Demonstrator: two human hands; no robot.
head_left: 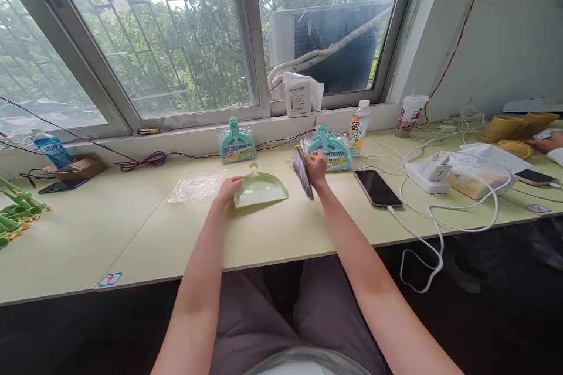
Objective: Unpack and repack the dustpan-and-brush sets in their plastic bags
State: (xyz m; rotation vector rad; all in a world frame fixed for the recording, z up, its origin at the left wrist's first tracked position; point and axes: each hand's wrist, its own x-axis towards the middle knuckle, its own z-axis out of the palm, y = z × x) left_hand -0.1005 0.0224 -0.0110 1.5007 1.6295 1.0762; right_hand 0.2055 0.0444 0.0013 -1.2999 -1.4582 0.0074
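Observation:
A pale green dustpan rests on the table in front of me. My left hand grips its left edge, with the fingers partly hidden behind it. To the right, my right hand is closed around a small hand brush, held on edge with its grey bristles showing. Beyond the right hand stands a teal dustpan-and-brush set in clear wrapping with a printed label. A second wrapped teal set leans by the window wall. Left of my left hand lies a crumpled clear plastic bag.
A phone on a white cable lies to the right, near a power strip and tangled cords. Behind stand a drink bottle and a cup. Green plastic parts lie far left. Another person's hand shows far right.

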